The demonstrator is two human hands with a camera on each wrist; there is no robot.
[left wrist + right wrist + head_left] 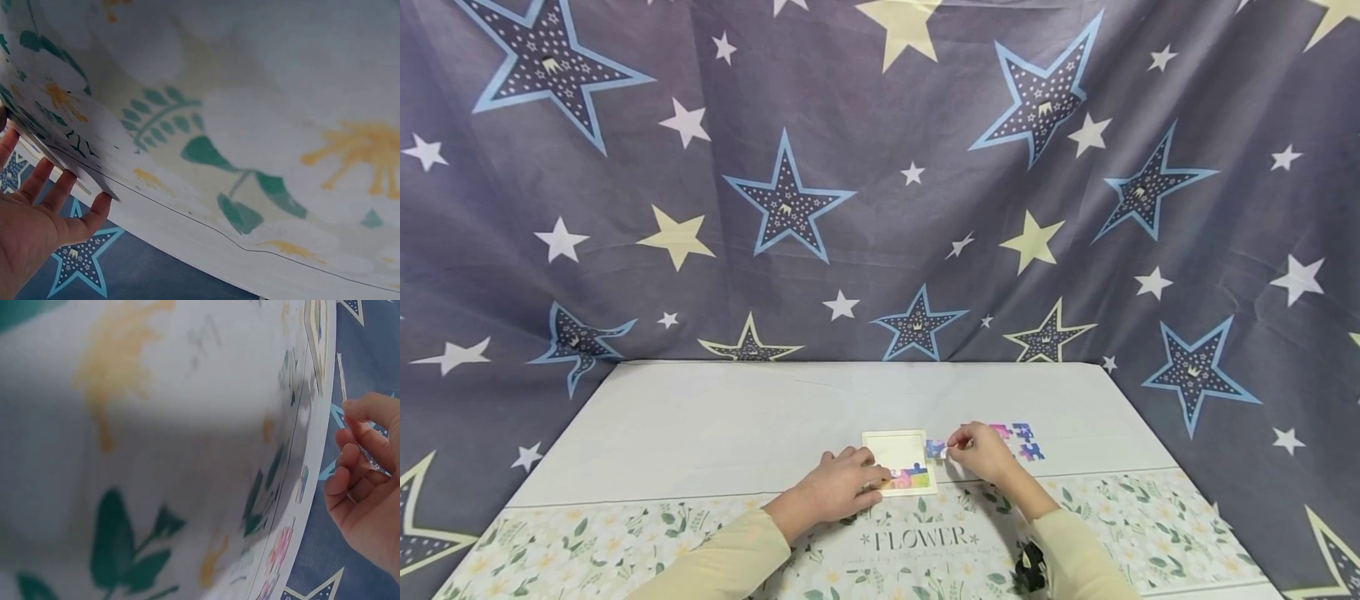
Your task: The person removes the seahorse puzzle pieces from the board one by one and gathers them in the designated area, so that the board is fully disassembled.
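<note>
A cream puzzle tray [901, 434] lies on the table in the head view, with several joined jigsaw pieces [916, 478] along its near side. My left hand [844, 485] rests at the tray's left and near edge, fingers spread. In the left wrist view those fingertips touch the tray's edge [80, 181]. Just right of the tray, my right hand [983, 454] pinches a blue and purple jigsaw piece [935, 449] between thumb and index finger. The right wrist view shows that piece [342, 375] edge-on, raised off the table.
Loose jigsaw pieces [1022, 432] in pink, purple and blue lie right of and beyond the right hand. A flower-printed cloth [700, 533] covers the table's near part. A grey star-patterned curtain [865, 167] hangs behind the table's far edge.
</note>
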